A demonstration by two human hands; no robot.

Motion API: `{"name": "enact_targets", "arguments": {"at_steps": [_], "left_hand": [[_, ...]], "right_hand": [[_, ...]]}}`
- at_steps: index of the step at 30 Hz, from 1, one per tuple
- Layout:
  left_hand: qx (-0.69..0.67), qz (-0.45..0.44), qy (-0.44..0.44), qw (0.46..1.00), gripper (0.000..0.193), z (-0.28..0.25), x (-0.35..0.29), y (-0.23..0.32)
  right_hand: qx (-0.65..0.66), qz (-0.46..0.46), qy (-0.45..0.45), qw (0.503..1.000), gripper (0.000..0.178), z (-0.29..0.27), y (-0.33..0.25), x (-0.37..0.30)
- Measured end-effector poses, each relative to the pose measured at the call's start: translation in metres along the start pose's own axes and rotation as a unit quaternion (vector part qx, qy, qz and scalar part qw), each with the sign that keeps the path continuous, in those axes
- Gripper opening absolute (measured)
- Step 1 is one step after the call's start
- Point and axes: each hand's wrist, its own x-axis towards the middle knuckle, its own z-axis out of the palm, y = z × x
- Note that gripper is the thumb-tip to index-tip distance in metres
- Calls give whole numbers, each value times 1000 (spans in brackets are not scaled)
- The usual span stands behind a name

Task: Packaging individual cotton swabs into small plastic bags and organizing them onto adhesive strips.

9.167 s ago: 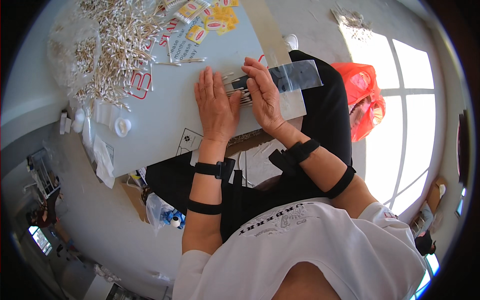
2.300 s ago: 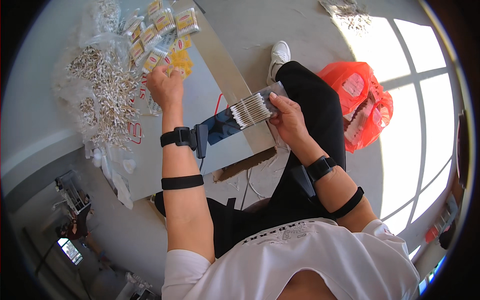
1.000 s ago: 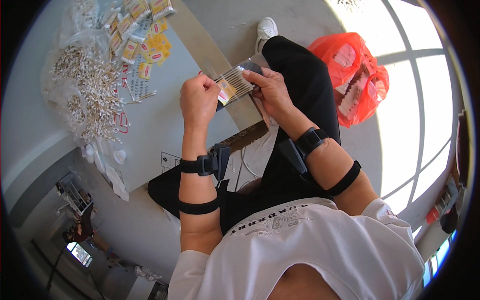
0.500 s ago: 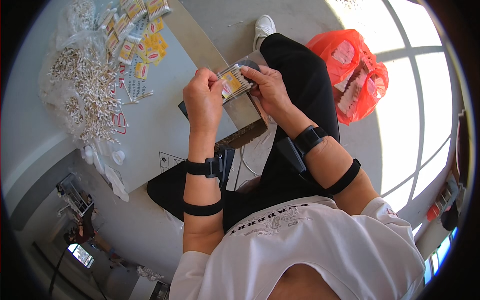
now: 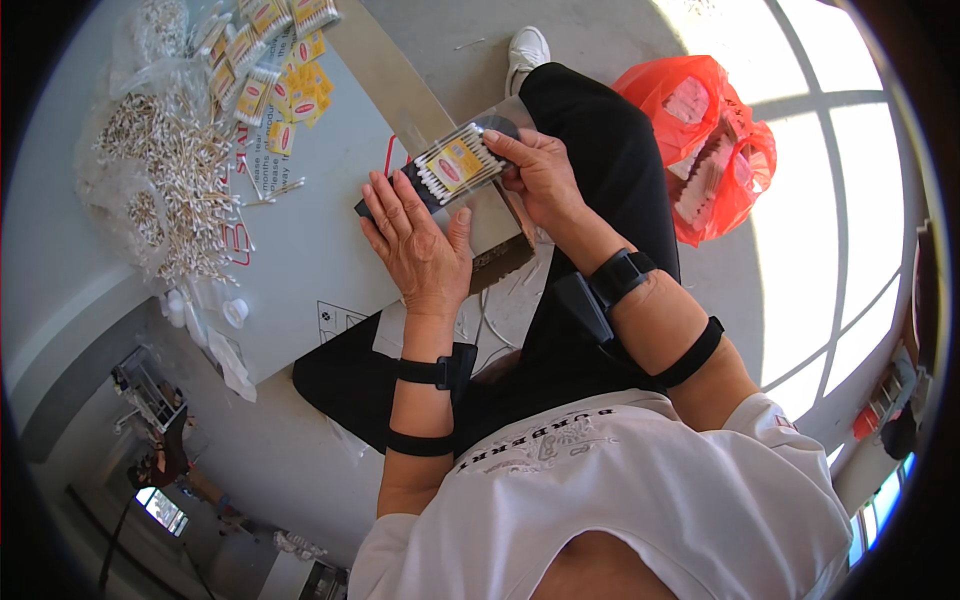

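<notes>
A clear plastic packet of cotton swabs [image 5: 441,185] with a yellow card inside lies slantwise in front of me, over a dark flat piece [image 5: 500,124]. My right hand [image 5: 541,178] pinches the packet's far right end between thumb and fingers. At the other end, my left hand [image 5: 420,250] has its fingers stretched out, palm down. Its fingertips rest by the dark piece's near left end and hold nothing that I can see. Clear film sticks out past the swabs near my right thumb.
Loose cotton swabs [image 5: 185,190] spill from a clear bag on the grey-white board [image 5: 310,240] at left. Filled packets [image 5: 258,95] and yellow cards [image 5: 305,90] lie behind them. A red plastic bag [image 5: 735,190] sits right of my leg. A cardboard box edge [image 5: 507,257] shows below the packet.
My left hand has let go of the packet's left end, and its closed fingers have spread out flat, lower down. My right hand keeps its pinch almost in place.
</notes>
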Motion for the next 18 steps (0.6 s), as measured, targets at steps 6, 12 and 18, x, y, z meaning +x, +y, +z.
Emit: {"name": "enact_targets", "arguments": {"at_steps": [6,12,18], "left_hand": [[-36,-25,25,999,88,5,-8,9],[-23,-7,0,1000,85,4,-14,20],[-41,-6,-2,999,85,4,-18,25]], "right_hand": [[8,15,-12,1000,11,-8,-4,-9],[11,29,14,999,16,-9,-9,-17],[0,23,10,1000,18,-9,-7,-17]]}}
